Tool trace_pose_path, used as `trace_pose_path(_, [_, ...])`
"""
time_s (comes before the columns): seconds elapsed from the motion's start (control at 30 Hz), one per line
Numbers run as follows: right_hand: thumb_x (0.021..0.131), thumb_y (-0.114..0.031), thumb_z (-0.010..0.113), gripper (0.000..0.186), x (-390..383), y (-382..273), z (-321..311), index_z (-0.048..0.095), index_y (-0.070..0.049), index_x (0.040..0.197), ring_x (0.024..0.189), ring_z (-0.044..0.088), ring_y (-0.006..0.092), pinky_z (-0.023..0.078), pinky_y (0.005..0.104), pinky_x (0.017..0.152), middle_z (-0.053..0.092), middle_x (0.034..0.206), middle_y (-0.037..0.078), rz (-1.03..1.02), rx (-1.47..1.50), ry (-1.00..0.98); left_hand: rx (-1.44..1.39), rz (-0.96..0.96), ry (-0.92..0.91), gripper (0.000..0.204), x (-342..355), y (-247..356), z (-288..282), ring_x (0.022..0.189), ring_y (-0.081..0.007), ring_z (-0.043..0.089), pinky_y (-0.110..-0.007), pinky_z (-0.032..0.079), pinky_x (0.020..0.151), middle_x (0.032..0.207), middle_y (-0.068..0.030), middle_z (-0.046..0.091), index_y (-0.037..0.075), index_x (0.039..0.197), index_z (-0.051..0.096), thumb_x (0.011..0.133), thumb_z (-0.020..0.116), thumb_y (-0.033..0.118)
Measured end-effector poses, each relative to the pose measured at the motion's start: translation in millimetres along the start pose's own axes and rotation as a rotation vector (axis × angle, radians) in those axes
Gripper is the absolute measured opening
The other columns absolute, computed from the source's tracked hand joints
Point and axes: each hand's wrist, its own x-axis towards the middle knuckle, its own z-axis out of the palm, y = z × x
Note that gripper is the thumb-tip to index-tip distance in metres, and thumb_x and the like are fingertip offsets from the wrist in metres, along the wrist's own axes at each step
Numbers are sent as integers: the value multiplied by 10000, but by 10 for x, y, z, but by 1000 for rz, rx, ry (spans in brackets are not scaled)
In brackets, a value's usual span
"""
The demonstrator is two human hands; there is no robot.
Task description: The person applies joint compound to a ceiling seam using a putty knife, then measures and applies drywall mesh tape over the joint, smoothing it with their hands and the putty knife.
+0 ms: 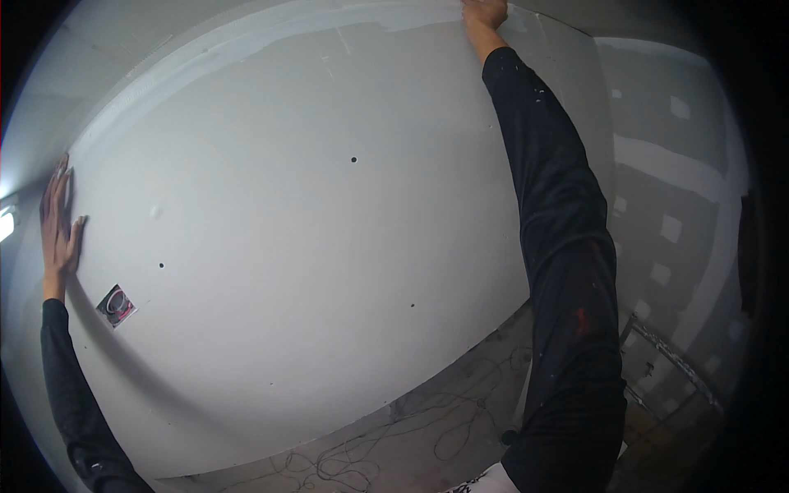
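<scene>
A large pale grey drywall board (345, 230) fills most of my view, with small dark holes and a square cutout (116, 306) at lower left showing reddish and grey wires or rings. My left hand (60, 218) lies open against the board's left edge, thumb spread. My right hand (485, 16) is high at the board's upper right edge, its fingers partly cut off by the frame, so their grip is unclear.
On the right is a wall (682, 185) with white compound strips and patches, and a metal frame (670, 353) low beside it. Tangled cables (329, 464) lie on the grey floor (468, 378) below the board. A bright light (6, 222) shows at far left.
</scene>
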Motion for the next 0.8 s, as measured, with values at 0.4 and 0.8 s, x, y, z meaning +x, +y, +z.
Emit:
trace_pose_path(0.4, [975, -143, 419, 182, -420, -45, 276, 552, -62, 1069, 749, 615, 330, 571, 495, 681, 598, 945, 168, 16, -6, 66, 96, -10, -22, 794, -145, -199, 14, 1555, -290, 238, -497, 149, 1295, 1670, -62, 306, 207, 1622, 286, 998, 363, 692])
trace_pose_path(0.8, [978, -91, 475, 190, -547, -17, 326, 506, -1, 1142, 907, 608, 364, 591, 552, 808, 576, 1025, 234, 60, 131, 122, 32, 4, -33, 774, -89, -156, -127, 1553, -311, 243, -497, 161, 1288, 1665, -78, 318, 179, 1617, 301, 1013, 383, 656])
